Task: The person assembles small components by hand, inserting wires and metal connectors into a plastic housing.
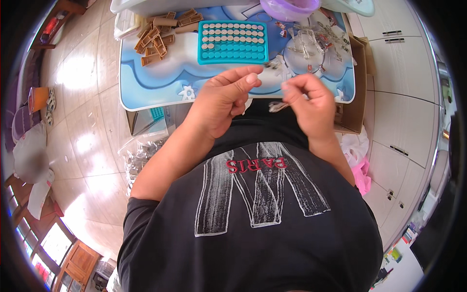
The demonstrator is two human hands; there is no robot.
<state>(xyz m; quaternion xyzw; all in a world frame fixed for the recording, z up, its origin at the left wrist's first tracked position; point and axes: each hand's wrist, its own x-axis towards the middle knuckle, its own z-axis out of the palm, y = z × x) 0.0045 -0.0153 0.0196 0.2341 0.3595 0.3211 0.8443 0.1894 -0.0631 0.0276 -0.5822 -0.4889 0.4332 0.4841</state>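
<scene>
My left hand (224,100) is raised in front of the table's near edge. Its thumb and forefinger are pinched together; what lies between them, if anything, is too small to make out. To its right, my right hand (314,104) has curled fingers and is slightly blurred. A small pale bundle of thin wire (278,106) hangs from its fingers over my lap. Beyond both hands, a teal tray (199,59) holds rows of round cream-coloured pieces (224,33), with the nearer rows showing bare teal. Several thin wire bundles (306,44) lie loosely at the table's right.
Brown plastic parts (156,41) are heaped on the blue patterned table (160,80) at the left. A purple bowl (291,9) stands at the back. Beside the table's right side is a cardboard box (357,104); a clear bag of parts (141,155) sits below left.
</scene>
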